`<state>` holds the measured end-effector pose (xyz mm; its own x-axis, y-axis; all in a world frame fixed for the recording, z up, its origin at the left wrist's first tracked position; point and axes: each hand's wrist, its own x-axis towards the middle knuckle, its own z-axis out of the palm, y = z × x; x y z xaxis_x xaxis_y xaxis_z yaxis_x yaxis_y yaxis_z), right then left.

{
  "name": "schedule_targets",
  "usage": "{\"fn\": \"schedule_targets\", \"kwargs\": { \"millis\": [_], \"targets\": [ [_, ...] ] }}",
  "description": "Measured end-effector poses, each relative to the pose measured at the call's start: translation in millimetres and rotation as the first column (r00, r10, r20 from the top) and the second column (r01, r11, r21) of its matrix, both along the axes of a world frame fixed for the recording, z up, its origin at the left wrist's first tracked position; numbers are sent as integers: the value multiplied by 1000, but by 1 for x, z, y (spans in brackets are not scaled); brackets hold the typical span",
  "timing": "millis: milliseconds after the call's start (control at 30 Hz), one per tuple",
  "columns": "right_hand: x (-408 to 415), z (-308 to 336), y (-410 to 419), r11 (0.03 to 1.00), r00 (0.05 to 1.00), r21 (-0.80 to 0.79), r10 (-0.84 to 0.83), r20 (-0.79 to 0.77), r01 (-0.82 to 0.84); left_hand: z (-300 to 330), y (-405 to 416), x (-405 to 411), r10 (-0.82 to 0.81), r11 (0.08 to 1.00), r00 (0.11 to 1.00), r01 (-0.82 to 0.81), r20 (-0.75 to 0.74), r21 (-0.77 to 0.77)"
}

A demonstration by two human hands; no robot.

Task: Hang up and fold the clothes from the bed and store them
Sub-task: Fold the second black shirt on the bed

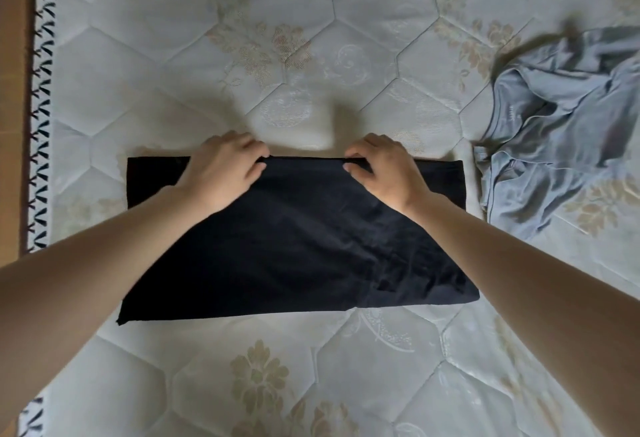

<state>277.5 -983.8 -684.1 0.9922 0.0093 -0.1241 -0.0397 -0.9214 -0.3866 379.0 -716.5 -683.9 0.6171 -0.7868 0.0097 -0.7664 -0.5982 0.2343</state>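
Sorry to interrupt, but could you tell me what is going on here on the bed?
A person is folding a black garment laid flat on the mattress. The left hand and the right hand both pinch its far edge, near the middle. A grey garment lies crumpled to the right, not yet folded, close to the black one's right end.
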Motion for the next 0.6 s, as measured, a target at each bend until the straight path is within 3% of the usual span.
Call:
{"fn": "schedule_targets", "kwargs": {
  "millis": [367,467,600],
  "targets": [
    [11,-9,7,998,992,13,-59,-112,61,-11,-21,0,103,995,986,-102,-128,17],
    [14,-10,5,977,976,140,-133,-175,158,-12,-23,2,159,987,968,-161,-191,6],
    [20,-10,2,881,925,328,-254,-282,342,-11,-25,5,201,978,938,-209,-281,2]
  ]
}}
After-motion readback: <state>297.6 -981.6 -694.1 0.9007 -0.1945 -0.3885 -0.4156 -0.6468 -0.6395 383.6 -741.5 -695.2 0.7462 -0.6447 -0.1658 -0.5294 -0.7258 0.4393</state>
